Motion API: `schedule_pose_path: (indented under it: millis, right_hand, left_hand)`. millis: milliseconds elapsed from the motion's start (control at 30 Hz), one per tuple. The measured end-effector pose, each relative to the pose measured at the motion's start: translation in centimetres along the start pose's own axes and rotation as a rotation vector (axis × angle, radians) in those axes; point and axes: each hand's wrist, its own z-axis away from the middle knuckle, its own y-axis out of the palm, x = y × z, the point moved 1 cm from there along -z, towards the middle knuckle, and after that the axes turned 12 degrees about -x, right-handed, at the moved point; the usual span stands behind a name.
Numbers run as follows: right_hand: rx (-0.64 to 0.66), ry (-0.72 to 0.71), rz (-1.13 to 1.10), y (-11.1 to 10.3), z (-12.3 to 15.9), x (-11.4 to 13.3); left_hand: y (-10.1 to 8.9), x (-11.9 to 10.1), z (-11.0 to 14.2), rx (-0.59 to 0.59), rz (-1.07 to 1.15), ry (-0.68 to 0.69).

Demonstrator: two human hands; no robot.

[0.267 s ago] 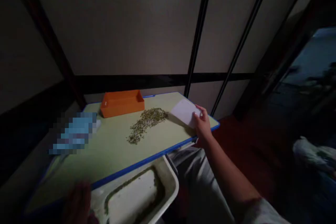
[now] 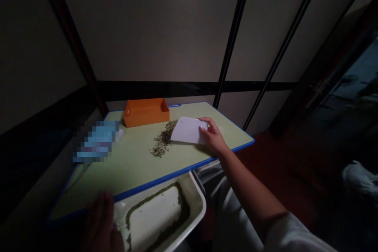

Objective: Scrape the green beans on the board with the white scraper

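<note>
White plastic scraper [image 2: 188, 130] lies flat at three o'clock from the heap of dried green seeds [image 2: 163, 139], its edge touching the heap, because the half-open right hand [image 2: 213, 137] presses its fingers on the far end to keep it down on the pale green board [image 2: 126, 173]. Orange tray [image 2: 146, 113] sits at eleven o'clock, while the white basin [image 2: 197, 204] waits below the board's near edge, beside the dim left hand [image 2: 100, 222], whose grip I cannot tell.
</note>
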Motion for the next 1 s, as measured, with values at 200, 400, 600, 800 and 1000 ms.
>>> schedule_pose_path:
  millis: [200, 400, 600, 800, 1000]
  right_hand:
    - [0.131, -0.027, 0.041, 3.5, 0.2, -1.0]
    - [0.197, -0.092, 0.105, 3.8, 0.7, -1.7]
    - [0.224, -0.183, 0.208, 3.6, 0.6, -2.0]
    - [0.286, -0.230, 0.227, 3.7, 0.4, -2.1]
    - [0.350, -0.182, 0.213, 3.7, 0.8, -2.1]
  left_hand:
    - [0.2, -0.6, 0.4, 0.030, -0.047, -0.109]
    - [-0.3, -1.8, 0.0, 0.024, -0.043, -0.115]
    - [-0.5, -2.1, -0.3, 0.044, -0.047, -0.116]
    - [-0.4, -2.2, -0.4, 0.033, -0.047, -0.088]
    - [-0.4, -2.2, -0.3, 0.036, -0.051, -0.117]
